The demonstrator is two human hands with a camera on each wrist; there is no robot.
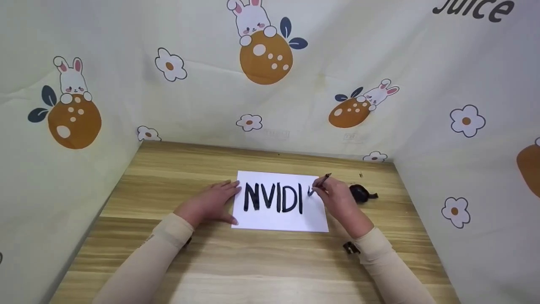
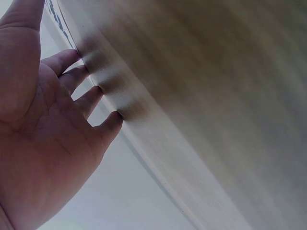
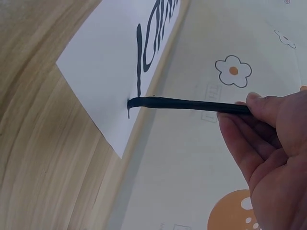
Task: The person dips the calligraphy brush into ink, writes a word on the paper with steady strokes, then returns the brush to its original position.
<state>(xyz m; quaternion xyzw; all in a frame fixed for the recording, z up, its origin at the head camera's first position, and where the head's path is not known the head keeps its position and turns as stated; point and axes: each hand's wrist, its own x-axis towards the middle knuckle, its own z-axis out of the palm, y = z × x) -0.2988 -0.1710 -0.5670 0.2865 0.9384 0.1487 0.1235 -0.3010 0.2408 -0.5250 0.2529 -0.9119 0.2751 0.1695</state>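
A white sheet of paper (image 1: 274, 221) lies on the wooden table, bearing the large black letters "NVIDI" (image 1: 273, 197). My right hand (image 1: 337, 196) pinches a slim dark brush (image 3: 192, 104) between thumb and fingers. In the right wrist view the brush's bent black tip touches the paper at the top of a short thin stroke, right of the last letter. My left hand (image 1: 213, 202) rests at the paper's left edge with fingers spread, fingertips and thumb on or beside the sheet. The left wrist view shows its palm (image 2: 48, 129) and extended fingers; most of the paper is out of that view.
A round black object (image 1: 359, 194) with a short stem sits on the table (image 1: 253, 266) just right of my right hand. A small black item (image 1: 351, 248) shows beside the right cuff. Patterned cloth walls (image 1: 202, 97) enclose the table's back and sides.
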